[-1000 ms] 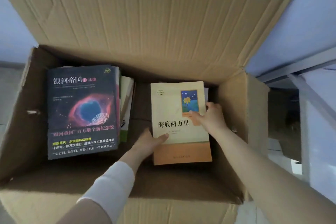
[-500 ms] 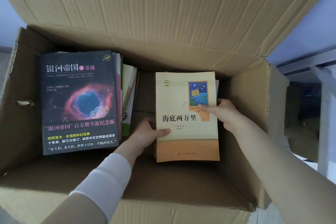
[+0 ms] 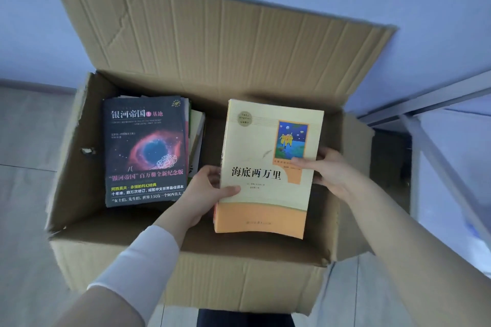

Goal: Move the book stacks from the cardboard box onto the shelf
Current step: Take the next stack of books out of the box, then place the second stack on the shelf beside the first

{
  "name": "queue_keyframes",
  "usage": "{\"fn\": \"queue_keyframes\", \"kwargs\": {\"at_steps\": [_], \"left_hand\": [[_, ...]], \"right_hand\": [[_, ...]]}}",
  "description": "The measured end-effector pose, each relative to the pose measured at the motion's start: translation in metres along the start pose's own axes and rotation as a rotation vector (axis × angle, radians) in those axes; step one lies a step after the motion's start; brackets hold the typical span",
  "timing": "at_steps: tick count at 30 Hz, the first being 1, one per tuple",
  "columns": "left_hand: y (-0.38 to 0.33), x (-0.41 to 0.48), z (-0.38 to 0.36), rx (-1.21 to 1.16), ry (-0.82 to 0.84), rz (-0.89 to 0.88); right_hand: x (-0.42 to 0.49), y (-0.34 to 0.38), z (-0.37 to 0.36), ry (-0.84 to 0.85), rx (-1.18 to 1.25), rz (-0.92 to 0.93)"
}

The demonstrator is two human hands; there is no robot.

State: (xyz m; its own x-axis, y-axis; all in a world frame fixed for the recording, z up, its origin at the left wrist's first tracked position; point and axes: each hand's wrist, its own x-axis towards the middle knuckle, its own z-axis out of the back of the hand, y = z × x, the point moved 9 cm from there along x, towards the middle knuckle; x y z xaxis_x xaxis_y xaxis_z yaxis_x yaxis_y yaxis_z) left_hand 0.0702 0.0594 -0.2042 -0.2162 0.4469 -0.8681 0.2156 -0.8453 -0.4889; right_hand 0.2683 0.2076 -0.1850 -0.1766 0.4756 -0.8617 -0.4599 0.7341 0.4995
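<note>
Cream stack (image 3: pixel 268 167): gripped btwn L hand (image 3: pixel 204 194) & R hand (image 3: pixel 329 170), long axis away from the person; shelf (image 3: pixel 425 103) to R.

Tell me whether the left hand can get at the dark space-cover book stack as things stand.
Probably not right now: the left hand is clamped on the cream book stack, shared with the right hand. The dark book stack lies uncovered just beside it in the cardboard box.
</note>
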Motion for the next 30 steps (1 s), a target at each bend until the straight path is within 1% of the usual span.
{"fn": "queue_keyframes", "kwargs": {"at_steps": [4, 9, 12, 18, 24, 27, 30], "left_hand": [[-0.033, -0.070, 0.008, -0.064, 0.047, -0.073], [-0.054, -0.177, 0.025, -0.128, 0.038, -0.207], [-0.047, -0.239, 0.038, -0.148, 0.004, -0.285], [-0.019, -0.355, 0.073, -0.221, -0.098, -0.436], [0.023, -0.484, 0.144, -0.302, -0.268, -0.577], [0.059, -0.547, 0.194, -0.343, -0.375, -0.632], [0.117, -0.617, 0.259, -0.395, -0.518, -0.683]], "right_hand": [[-0.074, 0.041, 0.004, 0.007, 0.043, 0.110], [-0.171, 0.075, -0.004, 0.011, 0.045, 0.228], [-0.224, 0.081, -0.016, 0.033, 0.018, 0.296], [-0.336, 0.084, -0.060, 0.166, -0.026, 0.471], [-0.461, 0.091, -0.139, 0.259, -0.083, 0.643], [-0.523, 0.087, -0.205, 0.376, -0.097, 0.700], [-0.586, 0.067, -0.296, 0.529, -0.140, 0.726]]}}
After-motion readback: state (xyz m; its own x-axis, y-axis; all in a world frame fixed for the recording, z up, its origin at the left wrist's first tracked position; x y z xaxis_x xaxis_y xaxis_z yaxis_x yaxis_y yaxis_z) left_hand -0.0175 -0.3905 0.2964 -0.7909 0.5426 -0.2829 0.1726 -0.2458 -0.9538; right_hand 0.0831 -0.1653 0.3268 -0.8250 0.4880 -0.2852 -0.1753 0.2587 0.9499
